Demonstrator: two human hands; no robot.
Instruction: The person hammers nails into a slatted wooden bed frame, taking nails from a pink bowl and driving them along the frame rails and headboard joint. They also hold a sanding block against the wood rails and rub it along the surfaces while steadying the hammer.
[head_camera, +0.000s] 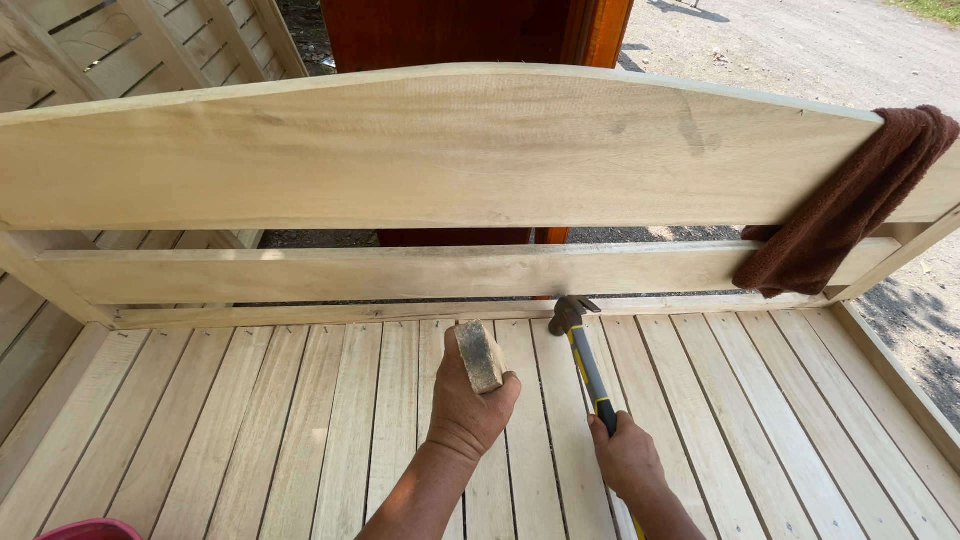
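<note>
While my left hand (468, 400) gripped a small wooden block (480, 355) upright over the slatted seat (300, 420), my right hand (625, 458) clenched a yellow-handled hammer (585, 360), its head by the lower rail (400, 272); a brown towel (850, 200) draped the backrest (400, 150).

The slatted seat (300, 420) lies open toward its left and right edges, with nothing standing on the slats there. Near the middle of its rear edge, the left hand (465, 400) with a wooden block (480, 355) and the right hand (625, 460) with a hammer (585, 360) take up the room. Behind, the lower rail (300, 275) and arched top board (400, 150) leave a narrow slot. A brown cloth (850, 200) blocks that slot's right end.
</note>
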